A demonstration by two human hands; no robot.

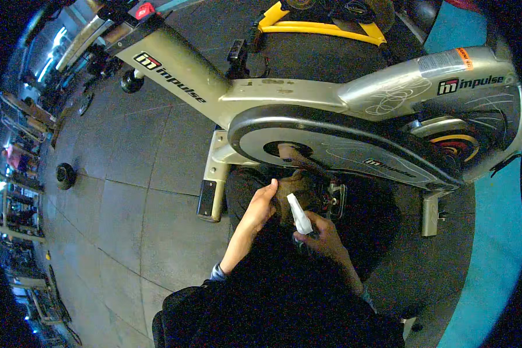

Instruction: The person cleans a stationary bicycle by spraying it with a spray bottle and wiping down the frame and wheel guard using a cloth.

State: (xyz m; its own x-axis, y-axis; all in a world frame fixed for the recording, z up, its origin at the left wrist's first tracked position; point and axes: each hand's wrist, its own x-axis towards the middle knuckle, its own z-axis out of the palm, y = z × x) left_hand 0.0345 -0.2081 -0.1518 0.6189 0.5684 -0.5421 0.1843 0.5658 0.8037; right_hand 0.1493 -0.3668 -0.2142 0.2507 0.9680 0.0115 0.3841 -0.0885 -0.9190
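My right hand (324,237) is closed around a white spray head (301,217), apparently the top of a bottle whose body is mostly hidden in the grip and shadow. My left hand (263,202) is raised just left of it, thumb pointing up; its fingers are turned away, so whether they hold anything is hidden. Both hands are before the lower side of an Impulse exercise bike (282,93). Beyond them lies its grey chain guard (330,150) with a black rim. A pedal (334,201) shows right of the spray head, and the crank is partly in shadow.
The bike's support foot (211,198) stands left of my hands, another foot (429,215) to the right. A yellow frame (322,28) is beyond the bike. A round black object (65,175) lies on the dark tiled floor (122,226). Blue flooring (493,243) runs along the right.
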